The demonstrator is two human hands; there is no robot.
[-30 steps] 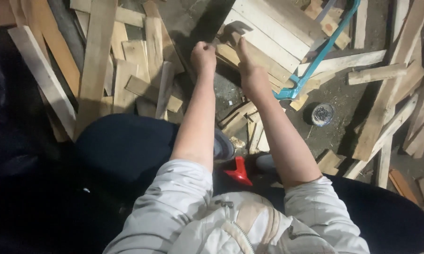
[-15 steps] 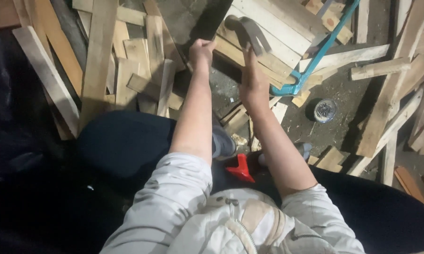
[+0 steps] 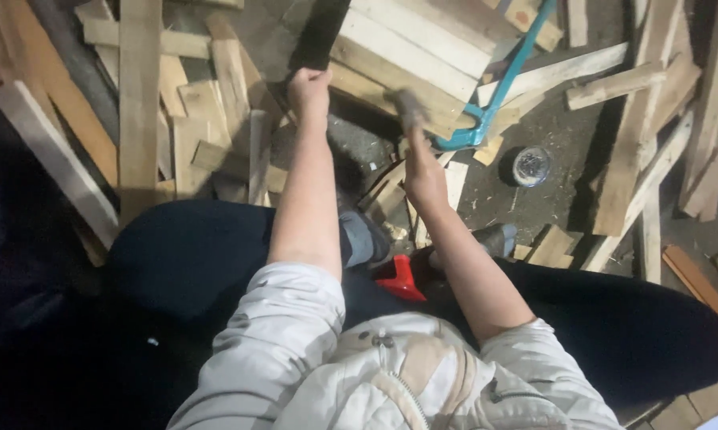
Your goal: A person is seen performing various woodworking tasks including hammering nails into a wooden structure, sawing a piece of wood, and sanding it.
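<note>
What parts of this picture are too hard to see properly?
- Head view: the hammer head above the right hand is smeared by motion blur; its shape is unclear.
- The dark piece in the left hand is cut off by the top edge.
- The red object is mostly hidden by the person's legs.
- The small round tin is too small to show its contents.
</note>
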